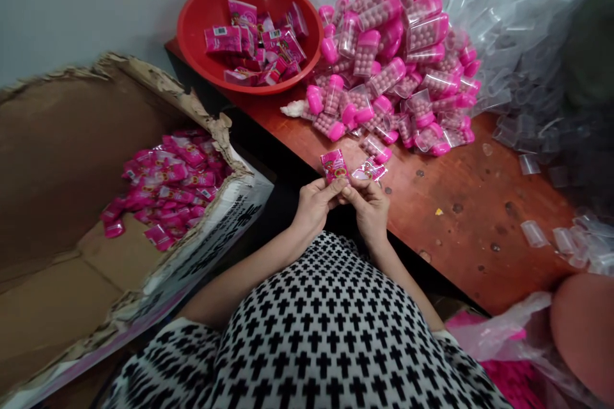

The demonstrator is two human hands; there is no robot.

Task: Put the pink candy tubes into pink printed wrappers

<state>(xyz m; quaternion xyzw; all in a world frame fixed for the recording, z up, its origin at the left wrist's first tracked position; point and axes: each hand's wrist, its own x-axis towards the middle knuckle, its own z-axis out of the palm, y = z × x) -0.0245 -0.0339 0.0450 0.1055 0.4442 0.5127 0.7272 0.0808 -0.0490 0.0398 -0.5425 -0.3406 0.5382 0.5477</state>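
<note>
Pinching one pink packet [334,163] by its lower end, at the near edge of one table [460,236], with left hand [313,206] and right hand [370,209] together. Fingers of both hands drawn almost closed, with thumbs on top and thumb tips nearly meeting. Just past the right fingers, one second packet [369,170] (gripped or merely lying there: cannot tell).

On the table, one heap of capped tubes [426,32] filled with small pink balls, dozens in number, too overlapped for exact counting. Farther right, many transparent tubes [534,234].

Containers, three in view:
- One red basin [189,25], with roughly a dozen basin packets [284,45].
- One cardboard box [43,147], with dozens of box packets [167,172] heaped toward its right wall.
- One plastic bag [520,326], with unidentifiable pink contents [515,380].
</note>
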